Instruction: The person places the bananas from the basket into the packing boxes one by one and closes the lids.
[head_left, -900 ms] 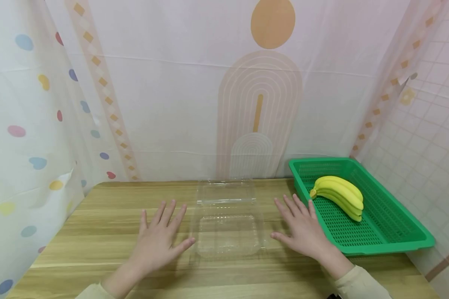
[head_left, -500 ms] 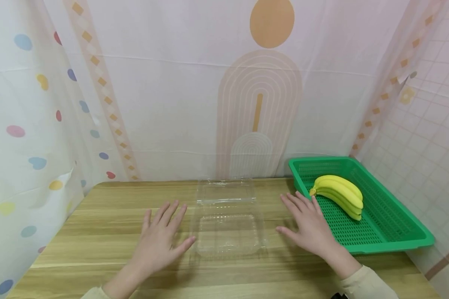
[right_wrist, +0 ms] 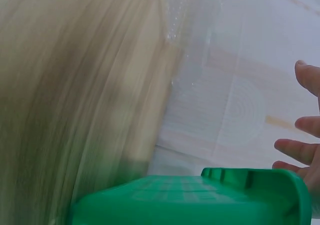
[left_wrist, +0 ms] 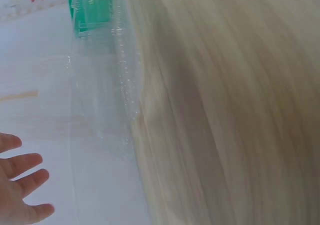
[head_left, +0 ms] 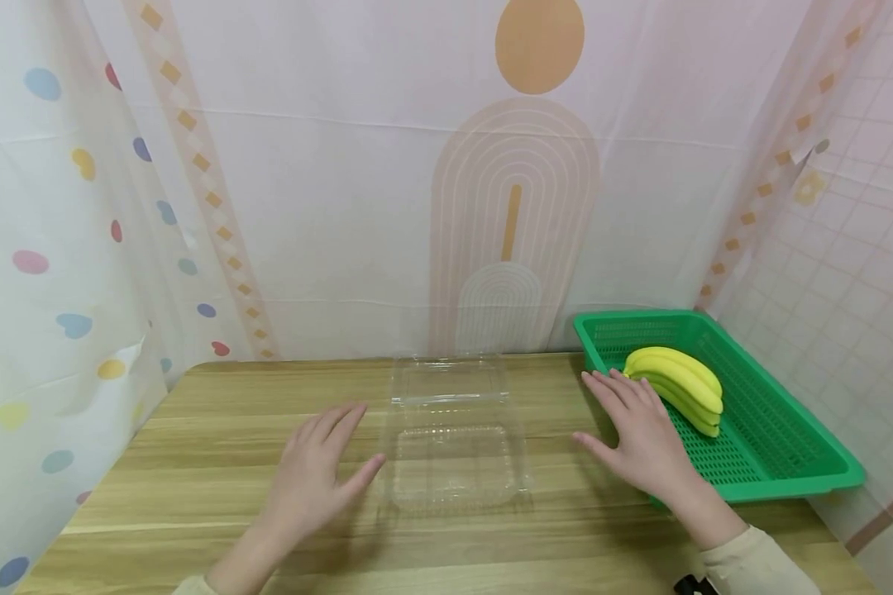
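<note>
A clear plastic clamshell box (head_left: 454,463) lies opened out in the middle of the wooden table, its lid folded back toward the wall. Just left of it is my left hand (head_left: 308,479), fingers extended and thumb toward the box, holding nothing. My right hand (head_left: 643,438) hovers at the near left side of a green plastic basket (head_left: 759,479), overlapping its rim in the head view, fingers spread and nothing held. Inside the basket rests a bunch of yellow bananas (head_left: 677,380), its stem end partly behind the right fingertips. The right wrist view shows the green basket (right_wrist: 200,205) below that hand.
A patterned curtain (head_left: 342,207) hangs behind the wooden table (head_left: 193,463), with a dotted cloth (head_left: 59,281) on the left and a checked one (head_left: 856,273) on the right. The basket stands close to the right-hand cloth.
My right hand has moved right, from beside the box to the basket's left rim, near the bananas. My left hand has stayed nearly in place, its fingers drawing closer together.
</note>
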Available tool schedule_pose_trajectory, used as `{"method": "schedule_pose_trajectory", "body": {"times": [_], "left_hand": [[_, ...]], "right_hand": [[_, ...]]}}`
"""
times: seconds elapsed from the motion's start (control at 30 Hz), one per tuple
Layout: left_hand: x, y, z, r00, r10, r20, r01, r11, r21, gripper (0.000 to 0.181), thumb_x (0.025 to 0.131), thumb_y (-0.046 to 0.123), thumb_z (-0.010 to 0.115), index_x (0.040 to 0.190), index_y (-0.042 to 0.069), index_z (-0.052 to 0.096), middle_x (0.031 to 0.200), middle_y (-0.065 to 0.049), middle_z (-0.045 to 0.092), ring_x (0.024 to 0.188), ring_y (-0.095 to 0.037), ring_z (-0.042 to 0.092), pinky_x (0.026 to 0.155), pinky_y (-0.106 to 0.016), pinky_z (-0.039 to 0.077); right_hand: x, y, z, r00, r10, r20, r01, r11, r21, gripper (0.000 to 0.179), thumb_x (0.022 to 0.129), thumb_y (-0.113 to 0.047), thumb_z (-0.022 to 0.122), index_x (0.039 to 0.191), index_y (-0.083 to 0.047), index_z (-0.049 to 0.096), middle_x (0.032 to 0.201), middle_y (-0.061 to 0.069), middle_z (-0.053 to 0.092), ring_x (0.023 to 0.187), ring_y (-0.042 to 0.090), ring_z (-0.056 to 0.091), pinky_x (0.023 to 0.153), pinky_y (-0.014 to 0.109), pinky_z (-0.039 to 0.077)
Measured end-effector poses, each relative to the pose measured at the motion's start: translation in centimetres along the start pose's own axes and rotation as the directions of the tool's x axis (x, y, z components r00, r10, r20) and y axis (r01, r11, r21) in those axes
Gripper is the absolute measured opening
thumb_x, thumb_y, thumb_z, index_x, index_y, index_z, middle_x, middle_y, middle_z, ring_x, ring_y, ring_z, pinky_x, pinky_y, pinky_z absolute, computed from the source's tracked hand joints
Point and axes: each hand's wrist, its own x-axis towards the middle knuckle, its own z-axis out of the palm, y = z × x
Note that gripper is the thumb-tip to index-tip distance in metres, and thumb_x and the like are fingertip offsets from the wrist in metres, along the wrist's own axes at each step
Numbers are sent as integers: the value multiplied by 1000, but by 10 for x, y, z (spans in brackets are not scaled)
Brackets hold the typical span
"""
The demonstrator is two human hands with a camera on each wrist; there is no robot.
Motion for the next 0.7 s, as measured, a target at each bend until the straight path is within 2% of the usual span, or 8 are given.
{"method": "schedule_pose_trajectory", "body": {"times": [0.1, 0.13, 0.23, 0.33, 0.43, 0.57, 0.7], "left_hand": [[0, 3, 0, 998, -63, 17, 64, 996, -67, 65, 89, 38, 70, 140, 2, 52, 132, -18, 58, 119, -39, 53, 100, -63, 40], [0, 4, 0, 996, -84, 25, 86, 992, -89, 65, 90, 37, 70, 141, 2, 51, 133, -19, 58, 120, -40, 53, 100, -64, 40], [-1, 6, 1, 986, -155, 57, 162, 975, -154, 64, 92, 36, 69, 143, 2, 49, 135, -20, 56, 122, -41, 51, 99, -65, 41], [-1, 8, 2, 966, -237, 102, 255, 937, -238, 62, 94, 34, 68, 144, 3, 49, 135, -19, 56, 122, -40, 52, 98, -65, 43], [-1, 10, 1, 940, -306, 153, 341, 875, -344, 57, 97, 32, 65, 143, 3, 49, 133, -18, 58, 120, -36, 54, 98, -61, 46], [-1, 10, 1, 897, -375, 233, 442, 766, -467, 54, 100, 31, 60, 144, 1, 47, 135, -20, 56, 121, -35, 54, 100, -56, 47], [0, 9, 1, 852, -427, 303, 524, 680, -514, 55, 102, 33, 57, 146, 2, 45, 138, -20, 54, 123, -34, 53, 102, -55, 46]], "right_hand": [[0, 2, -2, 1000, 2, -13, -2, 1000, 7, 84, 93, -71, 40, 141, -3, 51, 135, 20, 55, 130, 44, 44, 108, 68, 29], [-1, 2, -2, 1000, 3, -19, -2, 1000, 12, 83, 93, -69, 44, 141, -2, 51, 134, 20, 56, 129, 44, 45, 107, 68, 30], [-2, 4, -2, 1000, 12, -29, -12, 1000, 24, 74, 90, -54, 68, 140, -2, 51, 134, 20, 56, 128, 44, 45, 107, 67, 31], [-5, 6, -3, 999, 25, -39, -24, 999, 35, 74, 80, -33, 81, 140, -1, 51, 135, 20, 56, 128, 44, 46, 108, 64, 32], [-7, 8, -5, 998, 37, -50, -35, 998, 47, 74, 78, -26, 83, 140, -1, 51, 135, 21, 56, 126, 43, 47, 106, 63, 34], [-9, 12, -8, 996, 57, -69, -52, 996, 74, 73, 76, -19, 84, 138, 1, 52, 133, 22, 56, 124, 44, 48, 101, 63, 38], [-12, 16, -12, 994, 86, -72, -80, 993, 83, 71, 76, -17, 85, 137, 2, 53, 132, 22, 57, 123, 43, 48, 99, 61, 40]]}}
